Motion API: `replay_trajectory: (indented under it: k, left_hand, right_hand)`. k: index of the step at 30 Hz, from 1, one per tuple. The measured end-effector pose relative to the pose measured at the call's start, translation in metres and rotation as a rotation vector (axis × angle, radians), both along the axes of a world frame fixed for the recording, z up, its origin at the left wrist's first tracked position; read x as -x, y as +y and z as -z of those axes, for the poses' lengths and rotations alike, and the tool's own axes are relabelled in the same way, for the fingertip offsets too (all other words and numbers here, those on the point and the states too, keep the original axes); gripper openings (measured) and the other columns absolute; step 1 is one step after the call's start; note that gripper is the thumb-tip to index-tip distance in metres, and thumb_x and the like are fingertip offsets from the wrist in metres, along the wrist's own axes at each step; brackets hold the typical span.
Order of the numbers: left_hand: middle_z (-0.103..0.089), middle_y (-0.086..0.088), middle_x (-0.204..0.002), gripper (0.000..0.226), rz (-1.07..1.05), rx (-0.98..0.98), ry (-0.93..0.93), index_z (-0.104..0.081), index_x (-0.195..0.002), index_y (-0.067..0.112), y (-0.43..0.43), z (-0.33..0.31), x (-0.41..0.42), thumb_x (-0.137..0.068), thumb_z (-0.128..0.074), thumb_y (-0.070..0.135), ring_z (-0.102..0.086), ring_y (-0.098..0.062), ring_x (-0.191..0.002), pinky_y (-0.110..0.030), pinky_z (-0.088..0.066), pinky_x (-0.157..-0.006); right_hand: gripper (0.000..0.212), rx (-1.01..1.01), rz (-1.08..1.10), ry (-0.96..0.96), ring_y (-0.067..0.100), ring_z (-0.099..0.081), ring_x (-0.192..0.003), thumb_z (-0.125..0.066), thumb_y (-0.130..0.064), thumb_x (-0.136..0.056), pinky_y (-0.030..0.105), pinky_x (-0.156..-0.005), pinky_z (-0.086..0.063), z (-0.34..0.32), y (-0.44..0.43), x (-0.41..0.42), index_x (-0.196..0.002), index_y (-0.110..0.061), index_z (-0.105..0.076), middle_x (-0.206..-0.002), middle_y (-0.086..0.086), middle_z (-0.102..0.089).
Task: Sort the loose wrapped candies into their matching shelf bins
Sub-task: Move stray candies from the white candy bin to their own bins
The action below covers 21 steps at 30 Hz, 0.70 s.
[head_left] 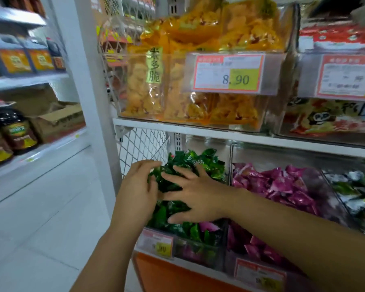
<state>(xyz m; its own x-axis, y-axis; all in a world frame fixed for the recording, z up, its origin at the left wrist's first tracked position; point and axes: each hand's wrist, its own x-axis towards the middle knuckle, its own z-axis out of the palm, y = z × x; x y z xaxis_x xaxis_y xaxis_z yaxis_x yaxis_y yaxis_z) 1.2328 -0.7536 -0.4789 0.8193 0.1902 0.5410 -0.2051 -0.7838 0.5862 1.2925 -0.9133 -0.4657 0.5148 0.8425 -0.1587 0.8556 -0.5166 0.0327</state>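
A clear bin (200,256) on the lower shelf is heaped with green wrapped candies (190,161). My left hand (138,190) lies against the left side of the heap, fingers curved onto the wrappers. Spread flat, my right hand (195,193) presses on top of the green heap with straight fingers. One pink candy (209,226) lies among the green ones near the bin's front, just below my right hand. To the right, a second bin holds pink wrapped candies (282,186), and a third holds white-and-green candies (358,190).
The upper shelf (177,127) carries clear bins of orange snack bags (198,60) with a price tag (228,72) reading 8.90, and red packs at right. A white pillar (89,81) and wire mesh stand left of the bins. Bottles line the far left shelves.
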Motion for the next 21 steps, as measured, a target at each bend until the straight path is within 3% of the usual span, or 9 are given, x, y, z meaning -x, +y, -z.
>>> replay_trajectory:
  k: [3, 9, 13, 16, 19, 21]
  left_hand:
    - [-0.046, 0.013, -0.114, 0.036, 0.028, -0.021, 0.05, -0.06, -0.122, 0.018, 0.011, 0.008, -0.005, -0.093, -0.047, 0.0, -0.042, 0.001, -0.098, -0.006, -0.028, -0.08]
    - [-0.053, 0.011, -0.119, 0.039, 0.171, -0.051, 0.087, -0.062, -0.12, 0.019, 0.032, 0.018, -0.008, -0.091, -0.049, -0.004, -0.043, 0.005, -0.105, 0.006, -0.023, -0.087]
    - [-0.047, 0.014, -0.123, 0.042, 0.224, -0.066, 0.076, -0.061, -0.122, 0.02, 0.037, 0.024, -0.007, -0.091, -0.048, -0.006, -0.027, 0.015, -0.115, 0.008, -0.01, -0.094]
    - [-0.042, 0.016, -0.126, 0.042, 0.22, -0.053, 0.087, -0.058, -0.126, 0.023, 0.038, 0.026, -0.005, -0.094, -0.045, -0.002, -0.022, 0.004, -0.129, 0.008, -0.003, -0.096]
    - [-0.049, 0.006, -0.129, 0.039, 0.221, -0.062, 0.071, -0.06, -0.125, 0.018, 0.035, 0.026, 0.0, -0.094, -0.046, -0.001, -0.03, -0.009, -0.134, 0.008, -0.003, -0.096]
    - [-0.051, 0.001, -0.132, 0.038, 0.21, -0.082, 0.042, -0.061, -0.124, 0.018, 0.031, 0.024, 0.004, -0.093, -0.048, 0.0, -0.03, -0.016, -0.136, 0.001, -0.004, -0.102]
  right_hand:
    - [0.065, 0.08, 0.093, 0.003, 0.023, 0.02, -0.144, -0.032, -0.073, -0.086, 0.065, -0.107, 0.019, 0.001, 0.001, -0.022, -0.145, -0.05, -0.017, -0.157, -0.013, 0.018]
    - [0.058, 0.074, 0.177, -0.026, 0.026, 0.011, -0.146, -0.033, -0.057, -0.095, 0.06, -0.113, 0.002, -0.003, 0.013, -0.058, -0.146, -0.049, -0.008, -0.158, -0.012, 0.015]
    - [0.06, 0.032, 0.241, -0.048, 0.026, 0.009, -0.146, -0.033, -0.054, -0.097, 0.059, -0.115, -0.006, -0.001, 0.025, -0.076, -0.147, -0.047, -0.002, -0.159, -0.008, 0.01]
    - [0.062, 0.035, 0.257, -0.104, 0.028, 0.006, -0.146, -0.036, -0.052, -0.097, 0.059, -0.115, -0.008, 0.001, 0.03, -0.083, -0.147, -0.047, 0.0, -0.16, -0.006, 0.007]
    - [0.067, -0.026, 0.235, -0.08, 0.028, 0.003, -0.146, -0.038, -0.058, -0.093, 0.055, -0.117, -0.007, -0.004, 0.025, -0.074, -0.146, -0.048, 0.001, -0.16, -0.004, 0.008]
    - [0.067, -0.118, 0.209, -0.075, 0.026, -0.002, -0.147, -0.04, -0.06, -0.09, 0.051, -0.118, -0.009, -0.015, 0.014, -0.054, -0.147, -0.047, -0.007, -0.16, -0.004, 0.002]
